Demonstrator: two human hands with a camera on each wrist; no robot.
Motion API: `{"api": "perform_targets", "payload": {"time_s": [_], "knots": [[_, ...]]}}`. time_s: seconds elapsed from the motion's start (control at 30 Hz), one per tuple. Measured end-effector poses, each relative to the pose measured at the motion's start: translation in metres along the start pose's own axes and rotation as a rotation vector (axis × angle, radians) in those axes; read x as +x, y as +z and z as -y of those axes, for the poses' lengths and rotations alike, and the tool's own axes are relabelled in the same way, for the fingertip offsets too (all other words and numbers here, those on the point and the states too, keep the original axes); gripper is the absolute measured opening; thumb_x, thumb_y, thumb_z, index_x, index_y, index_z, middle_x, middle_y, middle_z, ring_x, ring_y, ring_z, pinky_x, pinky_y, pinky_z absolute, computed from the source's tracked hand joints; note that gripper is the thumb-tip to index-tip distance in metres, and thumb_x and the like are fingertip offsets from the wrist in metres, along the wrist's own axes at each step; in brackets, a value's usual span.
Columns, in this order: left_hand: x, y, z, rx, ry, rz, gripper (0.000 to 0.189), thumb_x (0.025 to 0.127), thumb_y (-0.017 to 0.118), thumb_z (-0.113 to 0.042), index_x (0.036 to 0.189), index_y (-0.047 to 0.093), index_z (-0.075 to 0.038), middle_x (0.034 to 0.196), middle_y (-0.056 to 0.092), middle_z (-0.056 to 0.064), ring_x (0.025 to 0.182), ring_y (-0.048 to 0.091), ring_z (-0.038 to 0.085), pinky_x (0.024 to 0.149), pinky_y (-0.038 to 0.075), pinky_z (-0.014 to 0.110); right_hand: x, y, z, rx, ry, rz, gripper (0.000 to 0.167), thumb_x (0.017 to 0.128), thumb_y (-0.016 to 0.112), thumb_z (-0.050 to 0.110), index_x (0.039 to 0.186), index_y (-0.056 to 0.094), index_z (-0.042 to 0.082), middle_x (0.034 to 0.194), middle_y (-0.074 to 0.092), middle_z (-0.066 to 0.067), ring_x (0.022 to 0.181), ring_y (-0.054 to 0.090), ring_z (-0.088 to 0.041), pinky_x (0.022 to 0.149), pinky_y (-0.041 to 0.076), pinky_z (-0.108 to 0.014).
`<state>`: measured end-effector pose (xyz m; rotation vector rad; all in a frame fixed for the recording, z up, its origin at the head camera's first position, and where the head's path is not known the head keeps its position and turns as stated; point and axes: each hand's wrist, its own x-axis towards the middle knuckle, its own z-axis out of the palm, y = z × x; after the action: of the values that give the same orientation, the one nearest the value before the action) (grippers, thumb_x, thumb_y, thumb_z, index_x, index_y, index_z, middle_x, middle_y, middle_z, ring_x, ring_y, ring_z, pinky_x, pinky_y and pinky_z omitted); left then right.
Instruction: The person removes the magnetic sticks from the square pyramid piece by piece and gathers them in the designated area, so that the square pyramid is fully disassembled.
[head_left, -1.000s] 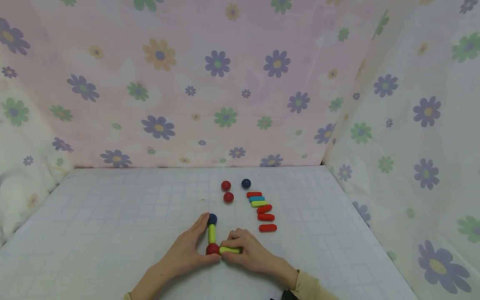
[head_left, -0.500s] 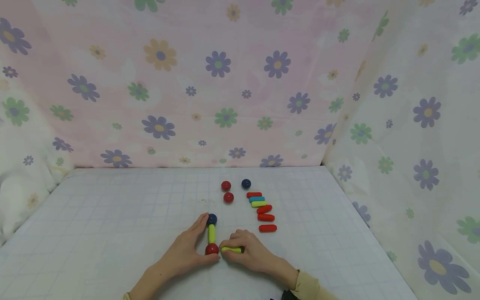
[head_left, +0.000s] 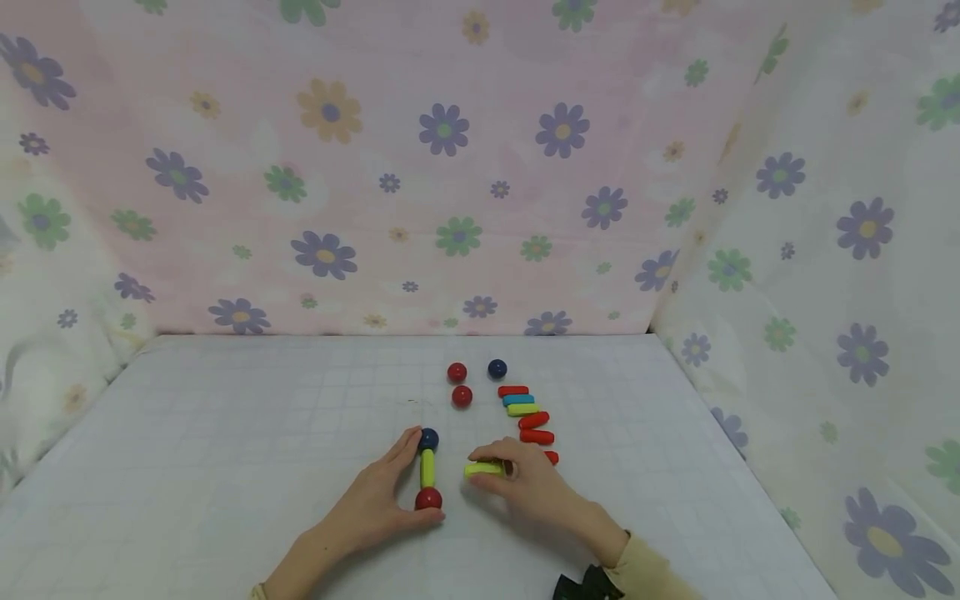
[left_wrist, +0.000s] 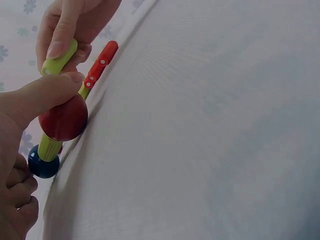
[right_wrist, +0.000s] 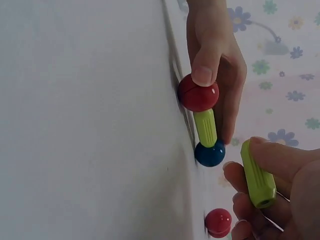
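Observation:
My left hand (head_left: 375, 497) spans a short building piece between thumb and fingers. It is a red ball (head_left: 428, 498) and a dark blue ball (head_left: 428, 439) joined by a yellow-green rod (head_left: 427, 469). In the right wrist view the left thumb lies on the red ball (right_wrist: 199, 94), and the fingers run along toward the blue ball (right_wrist: 210, 153). To the right, my right hand (head_left: 538, 487) pinches a second yellow-green rod (head_left: 482, 469) between thumb and fingertips, apart from the piece. Its grooved side and round end show in the right wrist view.
Behind the hands lie two loose red balls (head_left: 462, 397) and a dark blue ball (head_left: 497, 368). A column of rods, with a blue rod (head_left: 518, 400) and several red ones (head_left: 536, 437), lies beyond the right hand, which partly covers the nearest. Flowered cloth (head_left: 405, 208) walls the table's back and sides.
The right hand's rod was against the red ball a second ago. It has come away, and the hand has moved right and farther back with it. The left hand keeps its hold.

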<state>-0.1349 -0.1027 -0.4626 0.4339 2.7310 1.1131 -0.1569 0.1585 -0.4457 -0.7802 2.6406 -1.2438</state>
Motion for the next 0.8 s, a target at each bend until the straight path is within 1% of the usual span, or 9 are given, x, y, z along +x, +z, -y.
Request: {"api": "perform_targets", "payload": {"time_s": [0.03,0.2,0.3,0.43,0.53,0.63,0.7,0.8], "knots": [[0.0,0.0,0.0,0.0,-0.001,0.001,0.114,0.072,0.079,-0.065,0.159,0.026,-0.015,0.165,0.025,0.005,0.149,0.031,0.03,0.114,0.036,0.057,-0.001,-0.003,-0.001,-0.002,0.0,-0.014,0.03,0.09,0.074,0.033,0.117,0.074,0.018,0.103,0.07,0.015,0.088,0.056,-0.007,0.073,0.05,-0.02],[0.001,0.0,-0.001,0.0,-0.02,0.017,0.115,0.071,0.079,-0.066,0.16,0.026,-0.016,0.166,0.024,0.004,0.15,0.031,0.03,0.114,0.036,0.058,-0.011,-0.018,-0.01,-0.018,-0.001,-0.056,0.022,0.089,0.077,0.027,0.11,0.075,0.021,0.101,0.069,0.014,0.09,0.058,-0.006,0.077,0.053,-0.021],[0.001,-0.001,-0.002,0.003,-0.025,0.023,0.115,0.072,0.079,-0.066,0.16,0.025,-0.015,0.166,0.023,0.004,0.15,0.03,0.03,0.114,0.036,0.057,-0.019,-0.026,-0.016,-0.017,0.019,-0.068,0.022,0.088,0.077,0.028,0.109,0.074,0.022,0.1,0.069,0.014,0.091,0.059,-0.007,0.079,0.053,-0.021],[0.001,-0.001,-0.002,0.003,-0.025,0.027,0.115,0.072,0.079,-0.066,0.16,0.025,-0.014,0.166,0.023,0.004,0.15,0.03,0.029,0.115,0.035,0.058,-0.029,-0.036,-0.026,-0.024,0.038,-0.071,0.024,0.088,0.077,0.03,0.11,0.074,0.02,0.096,0.068,0.012,0.086,0.056,-0.008,0.072,0.05,-0.02],[0.001,-0.002,-0.002,0.003,-0.025,0.022,0.115,0.072,0.079,-0.066,0.159,0.025,-0.014,0.166,0.024,0.004,0.15,0.03,0.029,0.115,0.035,0.058,-0.032,-0.042,-0.034,-0.025,0.021,-0.057,0.024,0.088,0.078,0.03,0.109,0.074,0.019,0.092,0.068,0.01,0.08,0.055,-0.009,0.065,0.046,-0.02],[0.0,-0.003,-0.001,0.002,-0.025,0.021,0.114,0.072,0.079,-0.065,0.159,0.026,-0.014,0.166,0.024,0.004,0.15,0.03,0.029,0.115,0.035,0.058,-0.032,-0.045,-0.04,-0.015,0.021,-0.019,0.022,0.086,0.079,0.029,0.106,0.075,0.02,0.089,0.068,0.009,0.075,0.054,-0.008,0.061,0.045,-0.019],[0.0,-0.003,-0.002,-0.001,-0.025,0.023,0.114,0.072,0.079,-0.065,0.159,0.026,-0.014,0.166,0.024,0.005,0.15,0.03,0.029,0.115,0.035,0.058,-0.033,-0.047,-0.043,-0.006,0.033,0.007,0.021,0.086,0.08,0.028,0.104,0.076,0.021,0.089,0.069,0.009,0.074,0.055,-0.007,0.061,0.046,-0.019],[0.001,-0.002,-0.002,-0.005,-0.025,0.029,0.115,0.072,0.079,-0.066,0.159,0.026,-0.014,0.166,0.023,0.005,0.15,0.029,0.029,0.115,0.035,0.058,-0.035,-0.048,-0.047,0.013,0.05,0.039,0.019,0.086,0.08,0.026,0.103,0.075,0.022,0.091,0.07,0.009,0.077,0.057,-0.007,0.066,0.05,-0.019]]}}
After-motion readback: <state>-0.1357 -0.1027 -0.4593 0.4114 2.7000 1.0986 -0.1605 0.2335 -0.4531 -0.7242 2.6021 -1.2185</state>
